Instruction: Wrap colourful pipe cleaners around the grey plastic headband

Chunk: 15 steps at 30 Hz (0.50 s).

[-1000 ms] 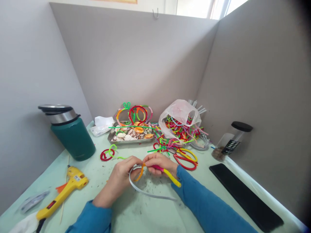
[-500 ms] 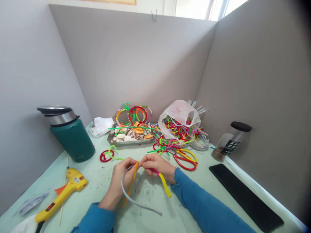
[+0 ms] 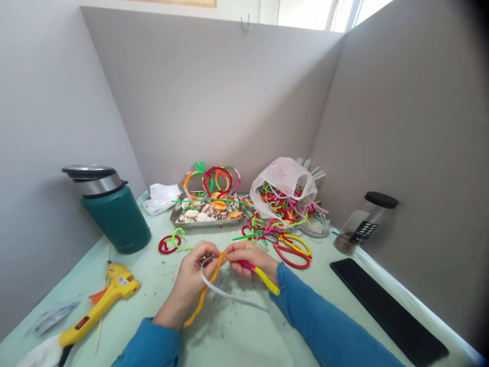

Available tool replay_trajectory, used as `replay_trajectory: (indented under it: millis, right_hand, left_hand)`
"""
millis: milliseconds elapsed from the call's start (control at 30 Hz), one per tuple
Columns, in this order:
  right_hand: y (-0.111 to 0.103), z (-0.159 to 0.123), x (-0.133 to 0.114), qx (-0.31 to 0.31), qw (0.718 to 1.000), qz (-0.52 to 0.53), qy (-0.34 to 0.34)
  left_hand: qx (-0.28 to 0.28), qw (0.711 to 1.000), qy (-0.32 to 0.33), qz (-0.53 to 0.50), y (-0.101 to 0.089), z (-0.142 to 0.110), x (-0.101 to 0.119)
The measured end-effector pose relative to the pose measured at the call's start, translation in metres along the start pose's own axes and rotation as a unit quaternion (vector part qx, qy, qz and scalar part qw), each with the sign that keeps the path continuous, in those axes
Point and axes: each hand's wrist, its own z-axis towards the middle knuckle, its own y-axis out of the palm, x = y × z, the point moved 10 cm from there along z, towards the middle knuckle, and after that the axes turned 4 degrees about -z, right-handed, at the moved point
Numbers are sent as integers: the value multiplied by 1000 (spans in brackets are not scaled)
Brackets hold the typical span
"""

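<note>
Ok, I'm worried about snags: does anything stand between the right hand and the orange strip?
Nothing visible does: the right hand meets the orange strip at its top. The grey strip crosses it only lower down.

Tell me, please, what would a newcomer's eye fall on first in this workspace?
Probably the tangle of bright pipe cleaners spilling from the clear plastic bag at the back, with the colorful rings beside it at the shell tray. Next, the big teal bottle at the left and the yellow glue gun in front of it.
</note>
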Motion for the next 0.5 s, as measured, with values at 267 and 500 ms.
replay_trajectory:
  millis: [267,500]
  right_hand:
    - [-3,-1,-1,28,1000,0,4]
    - [-1,-1,0,7,1000,7,-10]
  left_hand:
    - [-49,995,46,71,7,2,2]
    - [-56,995,46,74,9,2,-1]
